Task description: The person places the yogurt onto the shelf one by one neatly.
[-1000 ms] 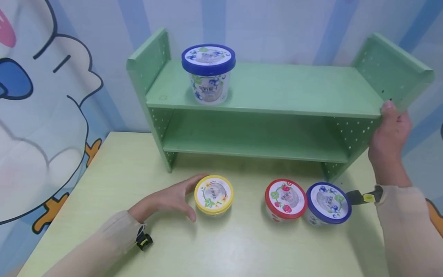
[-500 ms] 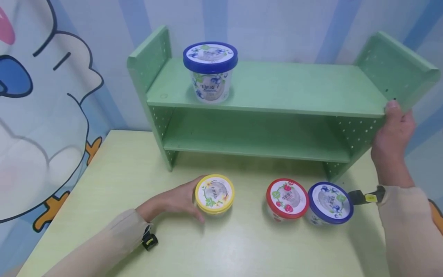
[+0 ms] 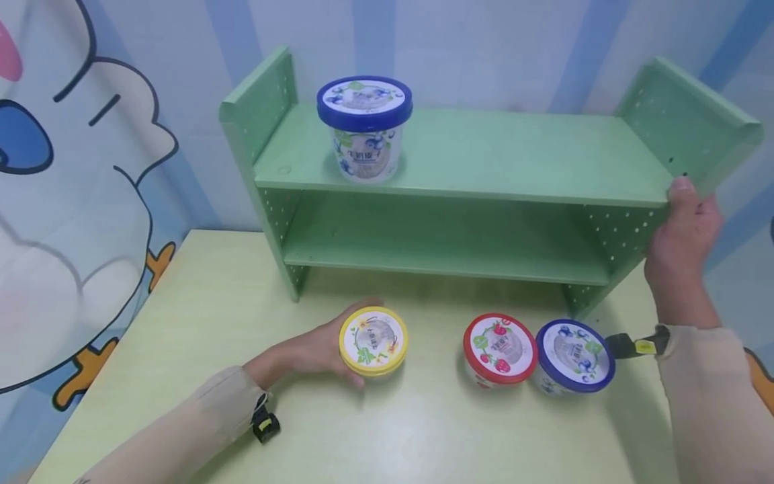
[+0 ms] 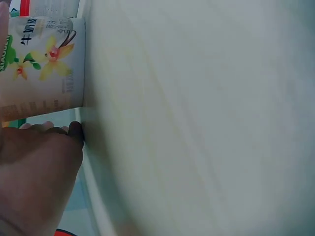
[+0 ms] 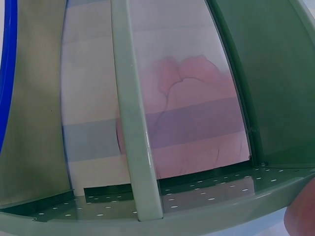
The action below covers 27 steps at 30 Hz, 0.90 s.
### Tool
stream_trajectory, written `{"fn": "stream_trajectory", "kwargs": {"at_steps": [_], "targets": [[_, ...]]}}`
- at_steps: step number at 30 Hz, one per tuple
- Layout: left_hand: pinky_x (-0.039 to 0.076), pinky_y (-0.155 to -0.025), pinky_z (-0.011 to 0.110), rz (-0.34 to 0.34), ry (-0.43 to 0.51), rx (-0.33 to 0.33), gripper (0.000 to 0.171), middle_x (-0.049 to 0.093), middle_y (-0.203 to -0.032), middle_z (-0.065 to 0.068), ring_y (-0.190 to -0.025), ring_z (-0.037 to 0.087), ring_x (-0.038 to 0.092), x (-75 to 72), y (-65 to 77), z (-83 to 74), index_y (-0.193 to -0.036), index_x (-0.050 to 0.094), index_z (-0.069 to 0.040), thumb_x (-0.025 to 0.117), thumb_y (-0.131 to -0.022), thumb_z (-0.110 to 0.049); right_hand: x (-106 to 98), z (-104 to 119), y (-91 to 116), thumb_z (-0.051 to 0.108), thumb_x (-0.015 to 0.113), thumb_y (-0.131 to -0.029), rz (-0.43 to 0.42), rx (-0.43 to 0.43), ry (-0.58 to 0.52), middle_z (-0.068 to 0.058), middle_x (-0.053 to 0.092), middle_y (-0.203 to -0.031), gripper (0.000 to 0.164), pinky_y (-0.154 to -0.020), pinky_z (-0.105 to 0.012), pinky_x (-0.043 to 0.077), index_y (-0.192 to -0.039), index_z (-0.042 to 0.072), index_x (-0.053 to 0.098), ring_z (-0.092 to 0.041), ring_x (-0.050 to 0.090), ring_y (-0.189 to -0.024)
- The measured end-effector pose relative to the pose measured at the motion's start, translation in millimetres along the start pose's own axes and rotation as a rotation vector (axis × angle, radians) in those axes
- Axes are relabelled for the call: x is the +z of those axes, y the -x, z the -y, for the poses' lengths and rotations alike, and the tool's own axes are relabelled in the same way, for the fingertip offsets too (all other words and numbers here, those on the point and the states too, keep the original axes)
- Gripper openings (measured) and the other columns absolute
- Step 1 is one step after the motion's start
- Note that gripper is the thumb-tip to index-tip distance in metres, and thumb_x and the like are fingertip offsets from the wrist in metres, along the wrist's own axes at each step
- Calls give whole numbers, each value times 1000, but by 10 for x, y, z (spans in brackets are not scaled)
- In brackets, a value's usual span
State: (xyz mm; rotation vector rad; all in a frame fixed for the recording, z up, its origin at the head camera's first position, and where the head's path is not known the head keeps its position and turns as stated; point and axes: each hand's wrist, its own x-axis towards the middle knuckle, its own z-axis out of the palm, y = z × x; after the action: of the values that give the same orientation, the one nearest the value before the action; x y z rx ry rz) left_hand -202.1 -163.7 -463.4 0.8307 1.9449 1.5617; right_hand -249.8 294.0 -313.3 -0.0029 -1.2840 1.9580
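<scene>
My left hand curls round an ice-cream tub with a yellow lid, thumb on the near side and fingers behind. The tub stands on the table. In the left wrist view, the printed wall of this yellow-lidded tub shows vanilla flowers, with part of the left hand below it. My right hand grips the right side panel of a green two-tier shelf, thumb on its front edge. The right wrist view shows the shelf's boards and a bit of the right hand.
A red-lidded tub and a blue-lidded tub stand side by side on the pale table. Another blue-lidded tub stands at the left of the shelf's top board. A patterned wall rises behind.
My left hand has moved right, and its thumb and fingers have closed in round the yellow-lidded tub. The right hand keeps its grip on the shelf. The tubs stay in place.
</scene>
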Motion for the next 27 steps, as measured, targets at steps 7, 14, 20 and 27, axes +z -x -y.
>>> {"fn": "stream_trajectory", "kwargs": {"at_steps": [7, 14, 20, 27], "targets": [[19, -116, 39, 2, -18, -43, 120, 39, -149, 1, -137, 19, 34, 31, -15, 21, -154, 22, -11, 93, -59, -2, -11, -6, -7, 12, 60, -95, -6, 8, 25, -11, 69, -89, 12, -76, -25, 48, -95, 1, 66, -16, 64, -81], [23, -115, 42, -16, -10, -102, 110, 47, -142, 4, -133, 22, 40, 67, -13, 9, -151, 32, -10, 93, -60, -4, -3, 9, 2, 11, 60, -95, -4, 24, 9, -12, 68, -91, 14, -78, -26, 49, -98, 0, 66, -17, 64, -82], [25, -114, 42, -16, 18, -79, 106, 48, -141, 4, -132, 22, 42, 101, -20, -26, -150, 33, -10, 92, -62, -4, 5, 13, 2, 12, 60, -96, 6, 6, 24, -12, 68, -89, 15, -78, -25, 48, -99, 0, 67, -17, 64, -82], [30, -112, 40, -56, 46, -63, 99, 55, -135, 1, -128, 20, 47, 123, -30, -79, -146, 41, -14, 93, -62, -5, -4, 10, 0, 13, 61, -96, -3, 30, 27, -10, 68, -87, 14, -75, -25, 48, -99, 1, 67, -15, 63, -78]]}}
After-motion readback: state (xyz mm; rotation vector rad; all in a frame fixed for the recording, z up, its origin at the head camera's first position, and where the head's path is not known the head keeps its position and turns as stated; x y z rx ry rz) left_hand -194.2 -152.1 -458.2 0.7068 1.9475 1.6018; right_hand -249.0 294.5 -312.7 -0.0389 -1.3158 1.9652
